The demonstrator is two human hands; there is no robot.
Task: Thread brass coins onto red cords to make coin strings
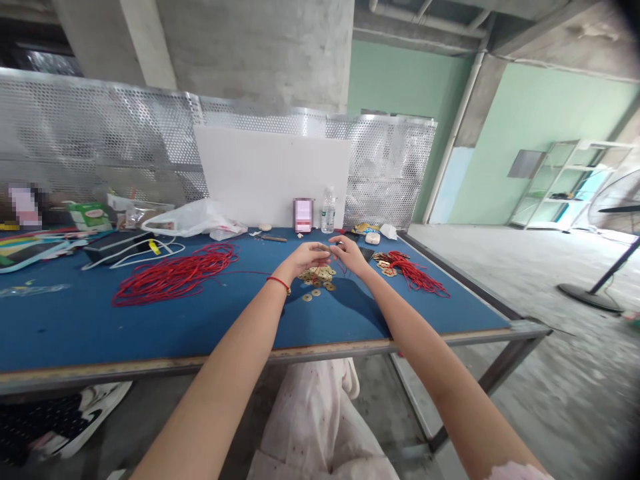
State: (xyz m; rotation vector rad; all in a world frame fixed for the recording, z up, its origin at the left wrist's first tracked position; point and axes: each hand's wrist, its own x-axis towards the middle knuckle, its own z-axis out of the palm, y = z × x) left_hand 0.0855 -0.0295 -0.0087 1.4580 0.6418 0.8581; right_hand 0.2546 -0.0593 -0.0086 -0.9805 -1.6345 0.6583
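Observation:
My left hand, with a red cord bracelet on its wrist, is closed in a pinch above a pile of brass-coloured coins with holes. My right hand pinches close beside it, fingertips nearly meeting the left ones. Thin red cord hangs below the fingers of both hands. One strand runs leftward to a large loose bundle of red cord. Whether a coin is also between the fingertips is too small to tell. To the right lie more coins tied with red cords.
A phone and a water bottle stand behind my hands on the blue table. A plastic bag, a black box and a white cable lie left. A white earbud-like case sits back right. Someone's shoe shows lower left.

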